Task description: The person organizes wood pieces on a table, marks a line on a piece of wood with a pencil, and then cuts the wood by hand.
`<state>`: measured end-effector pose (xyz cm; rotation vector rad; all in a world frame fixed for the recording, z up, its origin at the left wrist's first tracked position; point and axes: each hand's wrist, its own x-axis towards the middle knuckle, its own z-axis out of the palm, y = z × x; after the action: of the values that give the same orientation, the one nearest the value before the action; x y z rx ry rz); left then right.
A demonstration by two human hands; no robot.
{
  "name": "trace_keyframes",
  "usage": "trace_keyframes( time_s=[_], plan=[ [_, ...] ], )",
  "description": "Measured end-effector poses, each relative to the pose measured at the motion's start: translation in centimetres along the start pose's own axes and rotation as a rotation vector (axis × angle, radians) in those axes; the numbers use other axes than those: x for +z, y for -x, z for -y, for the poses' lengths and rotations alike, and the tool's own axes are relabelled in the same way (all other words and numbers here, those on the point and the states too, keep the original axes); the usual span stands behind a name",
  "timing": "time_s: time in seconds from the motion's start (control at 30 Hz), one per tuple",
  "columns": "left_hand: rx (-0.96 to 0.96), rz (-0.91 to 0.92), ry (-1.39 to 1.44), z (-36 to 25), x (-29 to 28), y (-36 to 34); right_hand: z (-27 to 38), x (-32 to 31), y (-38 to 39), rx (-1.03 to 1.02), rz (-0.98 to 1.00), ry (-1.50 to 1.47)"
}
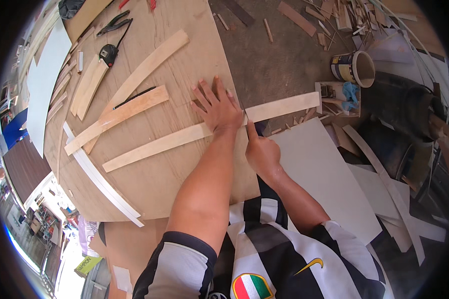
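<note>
A long pale wood strip [157, 145] lies across the plywood tabletop [154, 192] and sticks out past its right edge. My left hand [219, 110] presses on the strip near that edge, palm down and fingers spread. Just right of it, my right hand [262, 150] is closed with the index finger stretched forward. It grips what looks like a hand saw [245, 112], whose thin dark blade shows edge-on across the strip beside the table edge. The saw's handle is hidden under my hand.
Left on the table lie a strip [117, 119] crossing another strip, a pencil [134, 98], a tape measure [108, 54], pliers [113, 24] and white trim [105, 179]. Rightward are a bucket [351, 69], a scrap box [339, 104], a white panel [324, 174] and floor offcuts.
</note>
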<state>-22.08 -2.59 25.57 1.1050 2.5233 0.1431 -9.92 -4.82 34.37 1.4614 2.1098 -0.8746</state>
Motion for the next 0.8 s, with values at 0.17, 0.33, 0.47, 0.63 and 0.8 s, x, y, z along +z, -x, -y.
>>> trace_keyframes(
  time_s=[0.17,0.33,0.47,0.63,0.8],
  plan=[
    [0.010,0.013,0.008,-0.7,-0.7,-0.1,-0.7,1.6,-3.0,-0.054,-0.191,-0.038],
    [0.018,-0.053,-0.036,-0.5,0.2,-0.4,-0.9,2.5,-2.6,-0.046,-0.169,0.019],
    [0.023,-0.120,-0.047,0.3,0.1,-0.1,-0.4,1.8,-0.7,-0.002,-0.071,0.038],
    [0.033,-0.112,-0.037,-0.2,0.3,-0.1,-0.7,1.8,-2.7,-0.109,-0.198,0.052],
    [0.011,-0.085,-0.082,0.0,0.0,0.2,-0.3,1.3,0.6,-0.011,-0.090,0.017]
  ],
)
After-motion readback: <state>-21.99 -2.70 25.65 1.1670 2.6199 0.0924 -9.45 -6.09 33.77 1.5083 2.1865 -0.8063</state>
